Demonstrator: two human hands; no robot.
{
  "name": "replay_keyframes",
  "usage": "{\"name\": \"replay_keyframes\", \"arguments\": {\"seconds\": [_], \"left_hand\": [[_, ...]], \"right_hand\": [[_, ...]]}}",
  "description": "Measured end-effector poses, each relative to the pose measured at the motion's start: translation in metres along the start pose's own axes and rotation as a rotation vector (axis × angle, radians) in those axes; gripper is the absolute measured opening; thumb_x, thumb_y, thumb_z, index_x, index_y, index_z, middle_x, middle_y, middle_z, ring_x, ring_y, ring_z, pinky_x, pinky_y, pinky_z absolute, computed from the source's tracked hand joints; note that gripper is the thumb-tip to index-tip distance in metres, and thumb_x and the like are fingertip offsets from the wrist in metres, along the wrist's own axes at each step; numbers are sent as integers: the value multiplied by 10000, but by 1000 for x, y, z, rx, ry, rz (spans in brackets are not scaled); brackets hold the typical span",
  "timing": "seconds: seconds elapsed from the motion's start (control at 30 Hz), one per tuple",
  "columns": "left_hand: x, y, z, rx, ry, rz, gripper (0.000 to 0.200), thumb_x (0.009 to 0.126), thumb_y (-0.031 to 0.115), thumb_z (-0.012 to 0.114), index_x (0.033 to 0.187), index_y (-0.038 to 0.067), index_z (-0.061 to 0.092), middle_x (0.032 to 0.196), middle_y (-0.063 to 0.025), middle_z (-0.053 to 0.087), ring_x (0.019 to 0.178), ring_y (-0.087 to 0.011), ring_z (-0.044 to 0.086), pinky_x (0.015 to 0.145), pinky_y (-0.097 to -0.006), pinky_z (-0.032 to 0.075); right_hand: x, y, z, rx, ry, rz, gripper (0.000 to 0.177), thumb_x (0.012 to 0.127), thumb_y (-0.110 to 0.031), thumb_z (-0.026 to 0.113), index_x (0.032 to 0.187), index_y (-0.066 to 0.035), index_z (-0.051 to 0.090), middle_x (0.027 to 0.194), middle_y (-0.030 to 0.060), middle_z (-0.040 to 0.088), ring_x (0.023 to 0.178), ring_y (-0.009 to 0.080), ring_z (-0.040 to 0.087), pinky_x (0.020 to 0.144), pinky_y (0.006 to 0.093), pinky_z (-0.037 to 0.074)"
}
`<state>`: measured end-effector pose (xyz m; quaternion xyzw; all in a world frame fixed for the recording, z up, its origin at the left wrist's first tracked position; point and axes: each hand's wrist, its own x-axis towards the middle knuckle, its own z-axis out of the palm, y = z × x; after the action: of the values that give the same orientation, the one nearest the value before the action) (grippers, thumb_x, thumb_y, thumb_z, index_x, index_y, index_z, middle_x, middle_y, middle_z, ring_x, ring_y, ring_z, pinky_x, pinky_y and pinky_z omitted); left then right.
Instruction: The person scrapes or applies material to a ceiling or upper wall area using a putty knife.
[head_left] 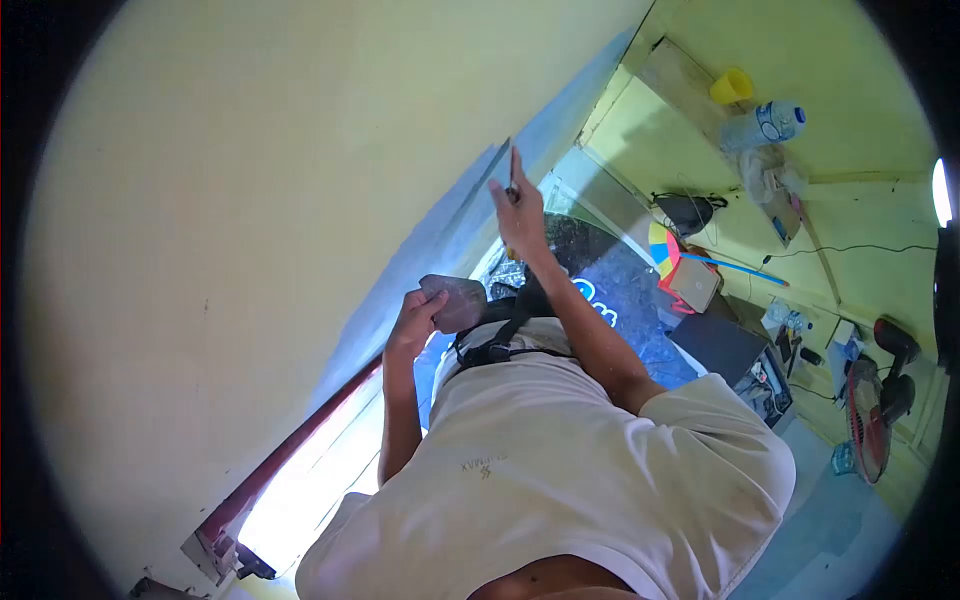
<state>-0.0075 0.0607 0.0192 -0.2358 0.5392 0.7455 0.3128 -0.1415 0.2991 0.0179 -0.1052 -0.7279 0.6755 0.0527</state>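
My left hand [408, 328] is closed on a flat grey-brown plate [458, 303] with rounded corners, its thumb lying over the near face. It holds the plate in front of my waist, close to the wall. Further up, my right hand [521, 215] reaches to the blue lower band [560, 115] of the wall, with some fingers extended along it. It grips what looks like a putty knife [512, 254], mostly hidden by the palm; a yellowish end shows below the hand. A dark grey streak [470, 200] runs along the blue band beside my fingers.
The cream wall [220, 200] fills the left side. At right, a shelf [690, 90] carries a yellow cup [732, 87] and a water bottle [765, 127]. Lower right are a dark table [720, 348], a fan [868, 420] and hanging cables. A bright opening [310, 480] lies lower left.
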Motion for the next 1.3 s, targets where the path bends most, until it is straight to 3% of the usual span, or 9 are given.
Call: {"name": "replay_keyframes", "arguments": {"seconds": [0.23, 0.4, 0.5, 0.67, 0.77, 0.93, 1.03, 1.2, 1.3], "left_hand": [[-9, 11, 20, -26, 62, 42, 291, 1007, 187, 651, 1195, -34, 644, 1112, -119, 727, 1003, -225, 721, 888, -392, 585], [-2, 2, 21, -25, 45, 45, 282, 1005, 190, 656, 1184, -28, 654, 1128, -111, 723, 1015, -213, 714, 889, -374, 575], [5, -1, 12, -6, 12, 10, 267, 1005, 189, 659, 1170, -21, 664, 1124, -102, 719, 1020, -200, 705, 887, -366, 571], [5, 8, 20, 27, 4, -15, 243, 1020, 178, 640, 1158, -21, 663, 1089, -83, 715, 980, -174, 690, 862, -358, 566], [8, 6, 7, 44, -52, -24, 256, 1026, 169, 628, 1186, -29, 653, 1115, -95, 712, 995, -183, 692, 879, -354, 569], [4, 16, 17, 63, -45, -29, 284, 1028, 164, 619, 1219, -45, 633, 1155, -120, 709, 1040, -208, 697, 917, -364, 575], [5, 20, 15, 108, -54, -49, 298, 1029, 167, 618, 1225, -57, 624, 1159, -124, 708, 1035, -204, 698, 910, -363, 577], [7, 21, 18, 138, -40, -48, 308, 1023, 192, 633, 1210, -53, 636, 1128, -121, 718, 986, -200, 713, 867, -365, 595], [5, 25, 16, 260, -23, -79, 306, 1021, 196, 638, 1196, -54, 645, 1122, -129, 718, 988, -212, 714, 869, -371, 595]], "right_hand": [[-1, 1, -1, 56, -29, -46, 733, 961, -141, 666, 1596, -63, 308, 699, 9, 337, 613, 87, 337, 549, 261, 347], [2, 6, -13, -187, -56, -117, 747, 966, -166, 667, 1605, -86, 288, 698, 51, 324, 608, 110, 363, 559, 281, 370], [11, 3, -8, 2, -30, 20, 742, 965, -153, 666, 1606, -99, 294, 687, 47, 321, 611, 100, 350, 559, 277, 358], [-11, -21, -7, -134, -53, -63, 748, 951, -133, 683, 1603, -128, 317, 688, 16, 299, 611, 98, 313, 545, 264, 326], [0, -30, -3, -48, 21, -31, 757, 932, -102, 691, 1593, -100, 323, 737, 133, 516, 634, 171, 439, 620, 300, 450], [-18, -36, -5, -56, -20, -78, 731, 951, -125, 683, 1596, -140, 340, 706, 42, 297, 621, 108, 327, 564, 260, 357], [-21, -46, -4, -36, -9, -14, 731, 950, -124, 688, 1595, -140, 344, 723, 55, 299, 625, 117, 333, 574, 267, 373], [-23, -53, -1, -74, 23, -86, 747, 939, -117, 699, 1593, -138, 338, 789, 206, 547, 636, 226, 462, 670, 330, 489], [-35, -62, -3, -92, -24, -58, 733, 945, -123, 688, 1591, -132, 342, 809, 211, 550, 638, 218, 452, 669, 320, 485]]}}
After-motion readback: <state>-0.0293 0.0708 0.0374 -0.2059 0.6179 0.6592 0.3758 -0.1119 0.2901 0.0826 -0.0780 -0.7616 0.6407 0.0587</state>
